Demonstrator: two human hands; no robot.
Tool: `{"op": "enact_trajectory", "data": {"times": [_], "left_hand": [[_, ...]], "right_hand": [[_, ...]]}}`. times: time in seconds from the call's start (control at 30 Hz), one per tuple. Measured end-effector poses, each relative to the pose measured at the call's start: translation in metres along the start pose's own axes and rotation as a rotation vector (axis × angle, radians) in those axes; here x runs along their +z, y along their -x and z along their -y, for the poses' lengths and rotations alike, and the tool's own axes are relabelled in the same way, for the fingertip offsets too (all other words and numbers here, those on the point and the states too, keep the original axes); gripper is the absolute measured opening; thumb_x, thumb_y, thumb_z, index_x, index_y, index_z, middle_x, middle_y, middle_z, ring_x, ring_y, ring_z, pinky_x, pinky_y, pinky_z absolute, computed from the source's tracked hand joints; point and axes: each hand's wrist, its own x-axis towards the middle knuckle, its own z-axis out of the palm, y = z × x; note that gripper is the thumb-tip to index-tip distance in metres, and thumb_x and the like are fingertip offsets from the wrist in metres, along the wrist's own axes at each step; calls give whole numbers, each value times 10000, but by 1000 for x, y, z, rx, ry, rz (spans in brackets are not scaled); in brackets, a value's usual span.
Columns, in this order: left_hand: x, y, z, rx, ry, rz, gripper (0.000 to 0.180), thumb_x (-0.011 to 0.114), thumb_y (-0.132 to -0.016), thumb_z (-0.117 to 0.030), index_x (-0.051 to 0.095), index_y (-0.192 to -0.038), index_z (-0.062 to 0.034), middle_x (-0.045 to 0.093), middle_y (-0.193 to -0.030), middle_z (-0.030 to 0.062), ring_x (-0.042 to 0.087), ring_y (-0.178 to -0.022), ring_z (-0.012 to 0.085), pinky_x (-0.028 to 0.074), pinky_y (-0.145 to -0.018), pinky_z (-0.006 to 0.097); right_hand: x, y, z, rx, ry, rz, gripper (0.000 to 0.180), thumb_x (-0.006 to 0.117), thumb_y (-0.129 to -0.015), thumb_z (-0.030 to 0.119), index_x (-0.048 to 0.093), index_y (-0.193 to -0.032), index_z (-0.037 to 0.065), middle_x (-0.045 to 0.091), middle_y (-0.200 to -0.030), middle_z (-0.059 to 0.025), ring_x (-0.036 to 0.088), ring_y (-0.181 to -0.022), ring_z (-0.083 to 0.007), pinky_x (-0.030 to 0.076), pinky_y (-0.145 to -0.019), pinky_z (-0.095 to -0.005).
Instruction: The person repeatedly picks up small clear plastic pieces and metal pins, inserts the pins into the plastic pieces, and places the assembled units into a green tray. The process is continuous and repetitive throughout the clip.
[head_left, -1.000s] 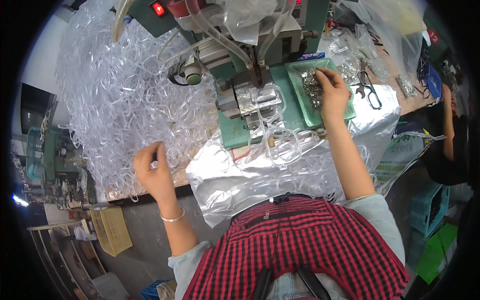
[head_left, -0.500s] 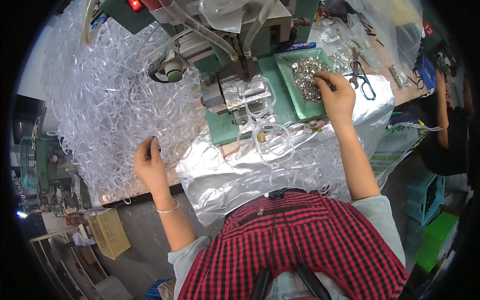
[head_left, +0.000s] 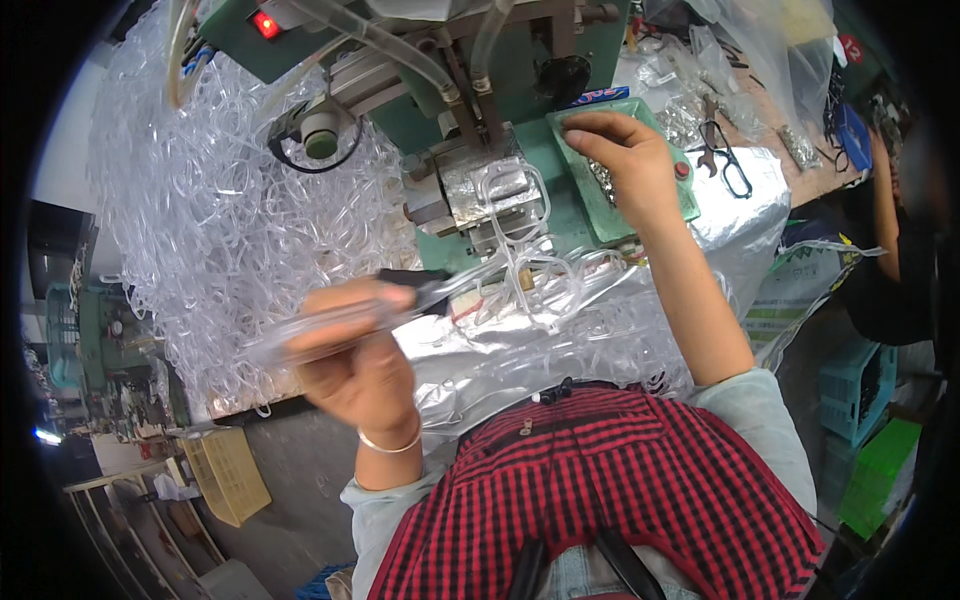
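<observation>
Frame heap [head_left: 210, 230]: clear plastic frames piled left of the green machine [head_left: 520, 70].
Left hand [head_left: 355, 350]: fingers closed on a clear frame piece [head_left: 330, 325], below-left of the machine; likely light, slippery, brittle; best held mid-length.
Right hand [head_left: 625, 160]: fingers curled onto small metal parts [head_left: 605, 180] in the green tray [head_left: 690, 205] right of the machine.

clear frames heap [head_left: 220, 230] blocks left, machine [head_left: 480, 120] ahead

The left hand [head_left: 355, 365] has lifted off the pile of clear frames [head_left: 220, 220] at nine o'clock and now holds one clear frame [head_left: 340, 320] up, blurred. The right hand [head_left: 625, 165] stays over the green tray [head_left: 690, 200], fingers shifted slightly.
</observation>
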Motion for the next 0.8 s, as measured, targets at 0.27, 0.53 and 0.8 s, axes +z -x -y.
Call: {"op": "enact_trajectory", "data": {"times": [0.27, 0.53, 0.8], "left_hand": [[-19, -79, 47, -20, -102, -166, 133, 556, -1003, -51, 561, -1118, 15, 667, -1068, 170, 667, -972, 200, 534, -825, 285], [-20, -79, 44, -10, -169, -161, 122, 570, -989, -40, 576, -1086, 34, 676, -1036, 173, 677, -956, 219, 542, -807, 283], [22, -29, 31, 318, -395, 386, 220, 732, -726, 12, 686, -940, -14, 722, -1018, 147, 666, -802, 229, 562, -656, 328]], "right_hand": [[65, 22, 33, -118, -124, 98, 454, 715, -807, 49, 570, -1229, -33, 735, -875, -82, 676, -884, -124, 497, -856, -271], [66, 29, 50, 83, -287, 71, 496, 662, -831, 32, 513, -1298, -45, 726, -977, -101, 659, -970, -147, 460, -923, -261], [-2, 18, 13, -339, 718, 83, 294, 678, -795, 101, 705, -1085, 60, 646, -1206, -197, 564, -1209, -356, 442, -1031, -422]]}}
